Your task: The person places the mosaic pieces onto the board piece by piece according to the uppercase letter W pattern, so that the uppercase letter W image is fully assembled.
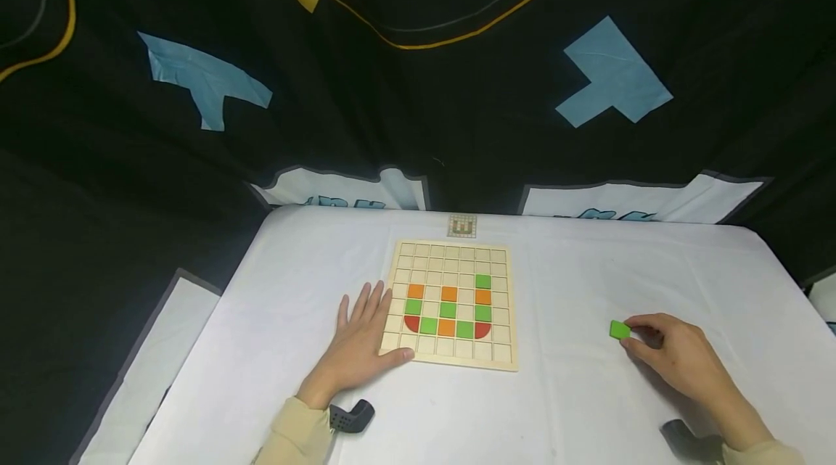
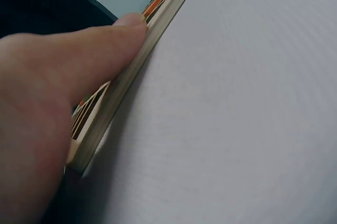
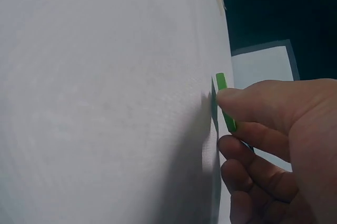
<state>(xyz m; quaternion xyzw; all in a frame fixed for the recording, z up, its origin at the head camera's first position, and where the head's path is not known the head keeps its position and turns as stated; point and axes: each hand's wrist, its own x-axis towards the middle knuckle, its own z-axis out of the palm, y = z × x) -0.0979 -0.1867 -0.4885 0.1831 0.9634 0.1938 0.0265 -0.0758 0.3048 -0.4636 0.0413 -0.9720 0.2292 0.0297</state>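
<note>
A square wooden grid board (image 1: 460, 352) lies on the table with green, orange and red tiles set in its cells. My left hand (image 1: 358, 349) rests at the board's left side, fingers straight, the thumb over its near left corner. In the left wrist view the thumb (image 2: 105, 45) lies along the board's edge (image 2: 126, 79). Well to the right of the board, my right hand (image 1: 679, 356) pinches a green square tile (image 1: 620, 330) between thumb and fingers. The right wrist view shows that tile edge-on, just above the white cloth, with the other fingers curled below.
White cloth (image 1: 568, 269) covers the table. A small patterned square (image 1: 462, 225) lies just behind the board. Dark wrist-worn devices (image 1: 353, 416) sit at both wrists. Black curtain with blue and yellow shapes hangs behind the table.
</note>
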